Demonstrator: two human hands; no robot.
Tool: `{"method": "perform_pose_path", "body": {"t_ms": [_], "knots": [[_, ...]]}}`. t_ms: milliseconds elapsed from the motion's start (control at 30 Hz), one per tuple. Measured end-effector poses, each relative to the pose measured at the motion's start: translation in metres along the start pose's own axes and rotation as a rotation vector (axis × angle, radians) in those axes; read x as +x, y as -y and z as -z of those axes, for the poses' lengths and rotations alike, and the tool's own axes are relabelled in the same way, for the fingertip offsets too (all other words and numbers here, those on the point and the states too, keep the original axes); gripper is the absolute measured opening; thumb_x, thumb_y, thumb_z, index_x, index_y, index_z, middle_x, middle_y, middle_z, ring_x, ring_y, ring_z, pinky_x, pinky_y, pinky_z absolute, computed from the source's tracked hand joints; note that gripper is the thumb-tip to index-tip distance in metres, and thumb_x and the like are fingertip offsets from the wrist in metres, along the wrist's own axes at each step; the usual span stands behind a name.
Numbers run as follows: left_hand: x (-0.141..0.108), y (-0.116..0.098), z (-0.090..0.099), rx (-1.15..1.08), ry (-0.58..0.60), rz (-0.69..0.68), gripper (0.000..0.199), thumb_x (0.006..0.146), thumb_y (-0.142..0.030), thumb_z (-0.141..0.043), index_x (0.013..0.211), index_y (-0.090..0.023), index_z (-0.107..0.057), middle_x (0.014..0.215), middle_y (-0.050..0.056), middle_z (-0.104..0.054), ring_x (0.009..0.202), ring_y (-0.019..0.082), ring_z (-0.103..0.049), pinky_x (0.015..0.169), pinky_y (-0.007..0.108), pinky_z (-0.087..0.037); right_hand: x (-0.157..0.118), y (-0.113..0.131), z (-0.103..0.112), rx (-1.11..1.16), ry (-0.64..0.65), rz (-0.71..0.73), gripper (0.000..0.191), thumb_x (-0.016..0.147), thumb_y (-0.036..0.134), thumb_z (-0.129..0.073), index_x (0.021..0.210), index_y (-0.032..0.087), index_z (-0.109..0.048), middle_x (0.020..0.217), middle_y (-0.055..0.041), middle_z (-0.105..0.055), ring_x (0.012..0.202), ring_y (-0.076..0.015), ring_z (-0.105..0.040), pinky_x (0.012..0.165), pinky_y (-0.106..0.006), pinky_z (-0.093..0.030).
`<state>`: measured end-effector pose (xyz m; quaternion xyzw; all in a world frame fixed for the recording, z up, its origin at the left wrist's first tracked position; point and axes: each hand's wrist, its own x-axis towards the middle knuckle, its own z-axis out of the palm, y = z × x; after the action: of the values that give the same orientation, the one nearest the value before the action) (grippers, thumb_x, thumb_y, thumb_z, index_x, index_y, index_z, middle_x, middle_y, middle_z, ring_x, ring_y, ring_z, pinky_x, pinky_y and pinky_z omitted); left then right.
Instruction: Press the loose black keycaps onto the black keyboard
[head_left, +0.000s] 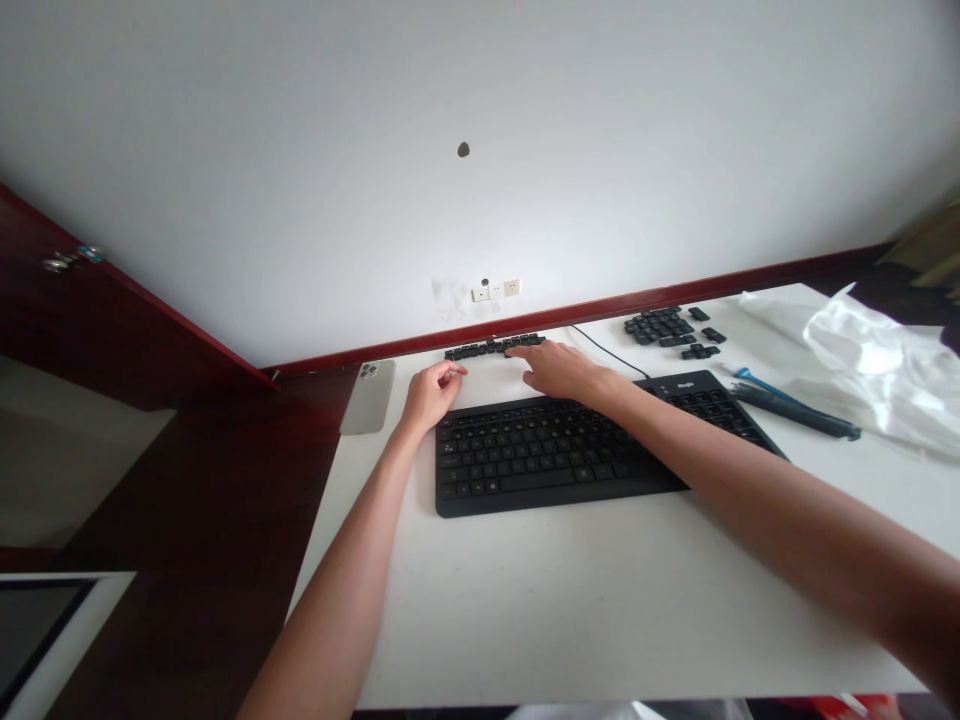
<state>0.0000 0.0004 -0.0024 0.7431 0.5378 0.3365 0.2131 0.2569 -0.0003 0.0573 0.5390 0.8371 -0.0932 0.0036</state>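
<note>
A black keyboard [540, 470] lies on the white table [525, 600]. My left hand [432, 396] is by its upper left corner, fingers curled in with the tips pinched together; whatever they may hold is hidden. Beyond the keyboard, a row of loose black keycaps [472, 351] runs along the table's far side. My right hand [561, 370] reaches over the keyboard to that row, its index finger stretched out onto the keycaps at the right part of the row. My right forearm covers part of the keyboard.
More loose keycaps [658, 326] are grouped at the far right. A phone [369, 398] lies at the table's left edge. Right of the keyboard are a dark strip-like object [799, 410] with a blue-tipped end and a crumpled white plastic bag [870, 350]. A cable [611, 350] trails behind.
</note>
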Motion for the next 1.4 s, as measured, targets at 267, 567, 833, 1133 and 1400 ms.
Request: {"method": "perform_pose_path", "body": {"t_ms": [267, 567, 833, 1133, 1400], "knots": [[0.001, 0.0, 0.0, -0.007, -0.011, 0.003, 0.021, 0.088, -0.025, -0.056, 0.095, -0.02, -0.076, 0.059, -0.005, -0.049, 0.056, 0.012, -0.044, 0.059, 0.025, -0.034, -0.001, 0.001, 0.006, 0.049, -0.07, 0.028, 0.042, 0.089, 0.019, -0.053, 0.125, 0.026, -0.073, 0.108, -0.0103, -0.077, 0.103, -0.0289, -0.07, 0.089, -0.038, -0.051], [0.001, -0.001, 0.001, 0.008, -0.009, 0.005, 0.021, 0.087, -0.024, -0.056, 0.094, -0.021, -0.076, 0.058, -0.005, -0.05, 0.055, 0.012, -0.045, 0.059, 0.025, -0.033, 0.009, -0.004, -0.009, -0.031, -0.162, -0.005, 0.056, 0.091, 0.021, -0.051, 0.146, 0.028, -0.058, 0.102, -0.0127, -0.077, 0.093, -0.0309, -0.072, 0.08, -0.041, -0.052], [0.0, -0.002, 0.001, 0.012, -0.006, 0.005, 0.021, 0.088, -0.024, -0.056, 0.094, -0.02, -0.075, 0.058, -0.004, -0.051, 0.055, 0.012, -0.045, 0.058, 0.026, -0.032, 0.011, -0.004, -0.015, -0.03, -0.179, 0.021, 0.047, 0.094, 0.024, -0.052, 0.14, 0.028, -0.063, 0.107, -0.0133, -0.077, 0.097, -0.0315, -0.072, 0.08, -0.04, -0.051], [0.001, -0.001, 0.0, -0.001, -0.012, -0.001, 0.021, 0.088, -0.024, -0.056, 0.093, -0.02, -0.076, 0.057, -0.004, -0.048, 0.055, 0.013, -0.044, 0.059, 0.025, -0.033, 0.011, -0.003, -0.006, 0.006, -0.192, -0.004, 0.028, 0.093, 0.028, -0.058, 0.113, 0.028, -0.078, 0.097, -0.0104, -0.078, 0.088, -0.0284, -0.072, 0.077, -0.037, -0.051], [0.0, -0.001, 0.0, -0.007, -0.014, -0.004, 0.021, 0.087, -0.023, -0.056, 0.093, -0.021, -0.075, 0.059, -0.004, -0.051, 0.056, 0.013, -0.046, 0.059, 0.025, -0.034, 0.013, -0.008, -0.005, 0.023, -0.201, -0.006, 0.021, 0.093, 0.029, -0.061, 0.099, 0.028, -0.08, 0.09, -0.0068, -0.078, 0.082, -0.026, -0.071, 0.074, -0.035, -0.051]]}}
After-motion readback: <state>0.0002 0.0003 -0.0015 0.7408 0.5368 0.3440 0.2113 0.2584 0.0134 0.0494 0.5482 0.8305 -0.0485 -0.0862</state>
